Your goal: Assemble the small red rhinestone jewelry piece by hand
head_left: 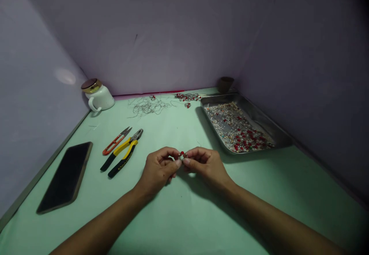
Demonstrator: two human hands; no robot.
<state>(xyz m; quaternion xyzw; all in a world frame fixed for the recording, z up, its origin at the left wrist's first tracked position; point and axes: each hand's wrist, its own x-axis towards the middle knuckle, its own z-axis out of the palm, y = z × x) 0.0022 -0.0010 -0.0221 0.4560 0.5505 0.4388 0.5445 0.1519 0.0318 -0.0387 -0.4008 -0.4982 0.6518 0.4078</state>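
Between my two hands is a small beaded ring (182, 153) with a red bead at its top and shiny beads beside it. My left hand (159, 169) pinches its left side between thumb and fingers. On the opposite side, the thumb and fingers of my right hand (208, 166) close on it as well. The fingertips hide much of the piece. Both hands are just above the pale green tabletop (184, 220), near the middle of the view.
Left of my hands lie yellow-and-black pliers (123, 153), orange thread snips (117, 141) and a phone (66, 177). A lidded white mug (100, 98) stands behind them. Tangled wire (150, 107) and red beaded pieces (187, 97) lie at the back. A metal tray (276, 130) of beads and a brown cup (225, 84) are right.
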